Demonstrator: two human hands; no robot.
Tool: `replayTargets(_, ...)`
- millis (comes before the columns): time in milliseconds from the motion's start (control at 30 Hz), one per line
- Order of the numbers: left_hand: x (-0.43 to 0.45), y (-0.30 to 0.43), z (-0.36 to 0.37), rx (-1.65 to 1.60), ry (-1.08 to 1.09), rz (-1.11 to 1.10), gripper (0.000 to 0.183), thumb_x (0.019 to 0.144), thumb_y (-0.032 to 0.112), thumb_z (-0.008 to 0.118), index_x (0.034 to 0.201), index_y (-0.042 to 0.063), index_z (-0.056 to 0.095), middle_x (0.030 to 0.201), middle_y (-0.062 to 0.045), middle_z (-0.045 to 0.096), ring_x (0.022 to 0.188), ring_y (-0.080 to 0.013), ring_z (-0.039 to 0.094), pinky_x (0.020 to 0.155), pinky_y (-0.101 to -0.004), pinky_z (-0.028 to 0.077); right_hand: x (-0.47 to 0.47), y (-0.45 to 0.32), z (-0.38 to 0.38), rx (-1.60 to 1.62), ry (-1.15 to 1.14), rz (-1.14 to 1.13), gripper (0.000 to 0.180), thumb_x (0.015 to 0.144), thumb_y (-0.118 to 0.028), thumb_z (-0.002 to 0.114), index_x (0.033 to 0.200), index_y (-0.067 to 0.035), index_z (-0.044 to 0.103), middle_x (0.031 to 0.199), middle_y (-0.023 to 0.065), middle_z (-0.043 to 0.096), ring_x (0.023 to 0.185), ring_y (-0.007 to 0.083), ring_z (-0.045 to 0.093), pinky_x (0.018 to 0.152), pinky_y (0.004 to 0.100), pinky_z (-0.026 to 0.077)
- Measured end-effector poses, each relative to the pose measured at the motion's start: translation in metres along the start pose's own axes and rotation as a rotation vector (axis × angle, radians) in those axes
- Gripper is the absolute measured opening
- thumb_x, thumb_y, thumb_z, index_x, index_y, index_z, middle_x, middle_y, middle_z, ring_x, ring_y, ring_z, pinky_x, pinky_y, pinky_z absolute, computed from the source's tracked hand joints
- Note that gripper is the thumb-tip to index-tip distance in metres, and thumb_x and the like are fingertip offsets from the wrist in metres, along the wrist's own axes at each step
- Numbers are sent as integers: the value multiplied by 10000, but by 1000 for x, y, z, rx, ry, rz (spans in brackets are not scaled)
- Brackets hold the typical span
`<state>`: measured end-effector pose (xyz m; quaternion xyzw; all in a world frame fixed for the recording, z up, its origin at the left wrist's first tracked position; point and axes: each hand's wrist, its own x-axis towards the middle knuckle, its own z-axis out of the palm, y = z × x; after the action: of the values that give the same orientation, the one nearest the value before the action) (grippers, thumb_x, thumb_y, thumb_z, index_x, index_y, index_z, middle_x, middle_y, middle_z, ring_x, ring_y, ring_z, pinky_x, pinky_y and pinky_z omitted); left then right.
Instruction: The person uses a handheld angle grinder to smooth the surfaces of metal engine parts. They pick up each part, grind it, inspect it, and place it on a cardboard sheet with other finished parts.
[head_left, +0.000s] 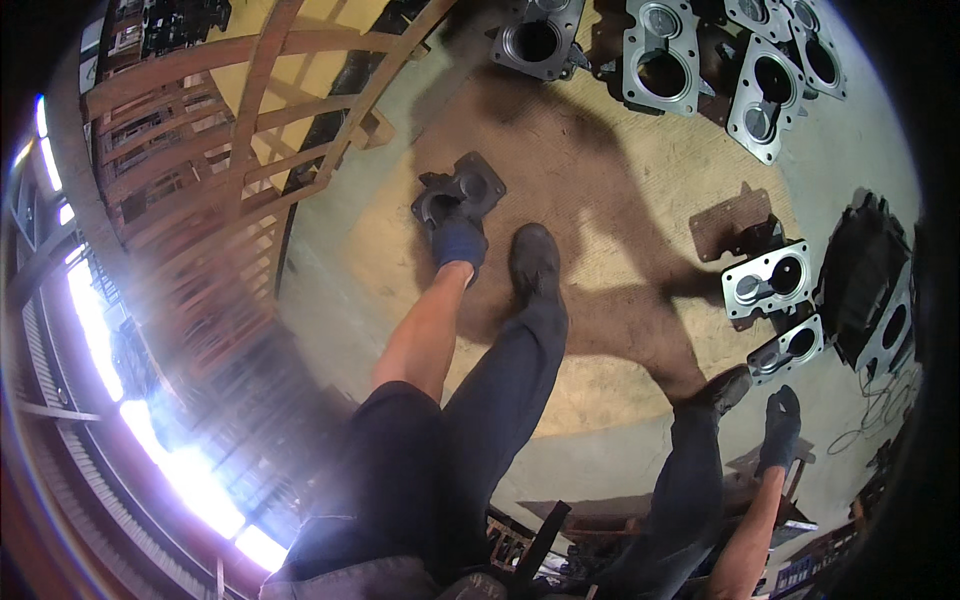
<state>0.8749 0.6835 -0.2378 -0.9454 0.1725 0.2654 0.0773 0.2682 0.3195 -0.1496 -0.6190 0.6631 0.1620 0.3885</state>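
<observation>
My left hand (459, 244), in a blue work glove, grips the near end of a dark cast metal housing with a flanged plate and round bores (474, 184). The housing is tilted above or on the mat, left of my forward shoe. My right hand (781, 427), in a dark glove, hangs at the lower right with no part in it; its fingers look slightly curled. Closest to it is a housing with a machined flange (766, 358), and another bright-faced housing (739, 291) stands just beyond.
Several machined housings (634, 82) stand at the top and upper right. Wooden crate frames (247, 135) line the left. A yellowish textured mat (607, 390) covers the floor under my feet. Dark housings (859, 255) and a loose thin cable (870, 420) lie at the far right.
</observation>
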Motion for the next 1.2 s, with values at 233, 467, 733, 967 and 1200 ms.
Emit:
replayTargets(233,19,16,-80,-128,-152,20,414,848,290,629,1135,-2,688,1128,-251,687,1071,-384,662,931,-434,500,-53,-4,-40,-96,-16,55,393,939,-219,632,1269,-7,618,1235,162,673,1168,263,622,1027,362,471)
replayTargets(467,-214,210,-200,-434,-225,223,328,952,273,580,1051,-27,668,905,-212,702,840,-320,686,730,-421,506,-148,-53,-92,323,50,-27,340,917,-205,694,1179,9,649,1160,170,700,1081,247,657,976,338,494)
replayTargets(733,-480,371,-302,-1118,-522,294,183,869,99,618,989,-22,687,801,-26,640,663,-100,560,587,-291,460,-252,-120,-231,1151,-186,-117,410,991,-347,582,1197,1,650,1206,106,647,1062,160,611,930,323,485)
replayTargets(967,-582,467,-380,-1244,-474,573,152,835,75,635,955,2,694,889,-68,672,740,-138,620,642,-277,493,-300,-85,-404,964,-138,-185,503,1011,-400,560,1280,22,607,1142,111,685,1026,190,647,910,365,525)
replayTargets(1200,-579,550,-380,-1387,-647,420,222,916,88,588,1069,-44,681,968,-72,694,854,-127,649,764,-268,529,-261,-62,-442,806,16,-550,358,975,-291,586,1149,10,666,953,47,648,858,129,593,732,295,502)
